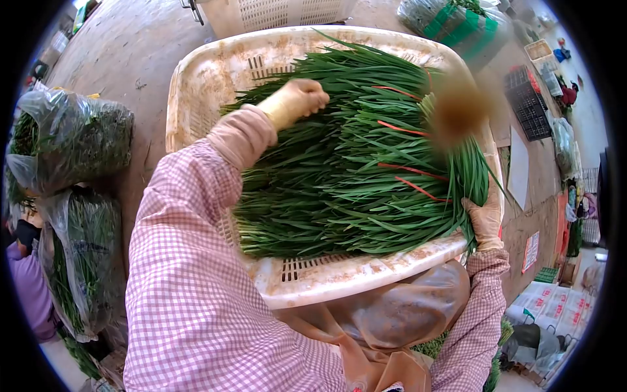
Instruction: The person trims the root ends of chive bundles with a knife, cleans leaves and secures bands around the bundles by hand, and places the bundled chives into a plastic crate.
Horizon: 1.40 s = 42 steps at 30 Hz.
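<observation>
Green leaves (366, 150), some red-banded, fill a white basket (366, 277), apparently being arranged. The left hand (297, 101) is closed, contents unclear; the right hand (484, 219) grips rim-side leaves, calling for gentle guidance.

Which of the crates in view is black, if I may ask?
The black crate is at the right, beyond the big leaf-filled crate; it is the only dark-coloured one.

Open space above the leaves (294, 196), basket rim (372, 276) around
</observation>
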### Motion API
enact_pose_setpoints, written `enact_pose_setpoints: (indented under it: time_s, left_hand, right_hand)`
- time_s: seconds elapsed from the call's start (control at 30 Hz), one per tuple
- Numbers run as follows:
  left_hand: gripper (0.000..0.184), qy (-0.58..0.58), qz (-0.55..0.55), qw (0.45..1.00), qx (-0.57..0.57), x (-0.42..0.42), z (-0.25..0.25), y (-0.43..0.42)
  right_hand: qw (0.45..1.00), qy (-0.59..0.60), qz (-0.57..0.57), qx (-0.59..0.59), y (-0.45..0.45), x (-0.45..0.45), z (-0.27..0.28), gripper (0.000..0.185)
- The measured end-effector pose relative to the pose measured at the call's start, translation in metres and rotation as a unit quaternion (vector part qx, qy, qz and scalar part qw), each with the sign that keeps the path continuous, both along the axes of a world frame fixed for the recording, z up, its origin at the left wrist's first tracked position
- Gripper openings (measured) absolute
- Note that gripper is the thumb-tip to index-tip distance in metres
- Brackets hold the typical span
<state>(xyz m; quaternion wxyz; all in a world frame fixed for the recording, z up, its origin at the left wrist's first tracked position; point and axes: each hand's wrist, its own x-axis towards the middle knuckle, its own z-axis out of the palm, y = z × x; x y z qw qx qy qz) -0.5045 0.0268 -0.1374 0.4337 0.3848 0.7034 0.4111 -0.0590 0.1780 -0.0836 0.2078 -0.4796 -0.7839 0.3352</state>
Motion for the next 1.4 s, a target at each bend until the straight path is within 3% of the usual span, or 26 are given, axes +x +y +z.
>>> enact_pose_setpoints:
  time_s: [0.07, 0.13, 0.17, 0.23, 0.3, 0.37, 0.4, 0.47, 0.53, 0.6, 0.7, 0.77, 1.07, 1.27, 1.33, 1.4]
  left_hand:
    - [0.018, -0.186, 0.007, 0.980, 0.068, -0.023, 0.004, -0.009]
    - [0.013, -0.159, 0.017, 0.981, 0.111, 0.024, 0.063, -0.024]
    - [0.022, -0.237, -0.166, 0.938, 0.193, 0.053, 0.077, -0.035]
    - [0.033, -0.199, -0.429, 0.853, 0.220, 0.102, 0.147, -0.055]
    - [0.038, -0.132, -0.457, 0.866, 0.153, 0.128, 0.135, -0.069]
    - [0.032, -0.086, -0.349, 0.933, 0.003, 0.127, 0.099, -0.058]
    - [0.023, -0.089, -0.219, 0.971, -0.027, 0.109, 0.056, -0.053]
    - [0.018, 0.000, -0.053, 0.978, -0.202, 0.078, 0.059, -0.052]
    - [0.020, 0.083, 0.035, 0.984, -0.154, 0.055, 0.012, -0.051]
    - [0.022, 0.076, 0.062, 0.994, -0.052, 0.050, -0.006, -0.044]
    - [0.024, 0.121, 0.062, 0.990, -0.023, 0.054, -0.019, -0.031]
    - [0.025, 0.138, 0.056, 0.989, -0.013, 0.058, -0.019, -0.030]
    - [0.026, 0.197, 0.050, 0.979, -0.008, 0.063, -0.030, -0.018]
    - [0.021, 0.180, 0.030, 0.983, 0.023, 0.056, -0.025, -0.017]
    - [0.019, 0.170, 0.034, 0.985, -0.020, 0.052, -0.012, -0.020]
    - [0.020, 0.068, 0.041, 0.997, 0.005, 0.031, -0.030, -0.018]
  right_hand:
    - [1.000, 0.007, 0.010, 0.005, 0.000, 0.000, -0.001, 0.082]
    - [1.000, 0.016, 0.019, 0.012, 0.000, 0.000, -0.001, 0.082]
    - [1.000, 0.014, 0.014, 0.012, -0.001, -0.002, 0.000, 0.082]
    - [1.000, 0.008, 0.014, 0.012, 0.000, -0.002, -0.001, 0.082]
    - [0.999, 0.036, 0.024, 0.000, 0.002, 0.001, -0.004, 0.080]
    - [1.000, 0.015, 0.020, 0.011, 0.004, 0.003, -0.002, 0.079]
    - [1.000, -0.009, 0.019, 0.017, 0.003, 0.003, -0.003, 0.079]
    - [0.998, -0.026, -0.001, 0.048, -0.009, -0.007, 0.007, 0.072]
    - [0.999, 0.013, -0.009, 0.041, -0.011, -0.011, 0.007, 0.070]
    - [0.998, 0.004, -0.001, 0.055, -0.006, -0.006, 0.004, 0.069]
    - [0.998, -0.022, 0.000, 0.056, 0.003, 0.001, -0.002, 0.069]
    - [0.998, -0.039, 0.008, 0.053, 0.007, 0.006, -0.007, 0.080]
    - [0.999, -0.027, 0.015, 0.037, -0.002, -0.002, 0.002, 0.079]
    - [0.998, -0.025, 0.026, 0.056, 0.000, 0.002, -0.001, 0.078]
    - [0.998, -0.029, 0.024, 0.053, -0.001, 0.000, 0.001, 0.077]
    - [0.998, -0.033, 0.018, 0.049, -0.003, -0.001, 0.003, 0.077]
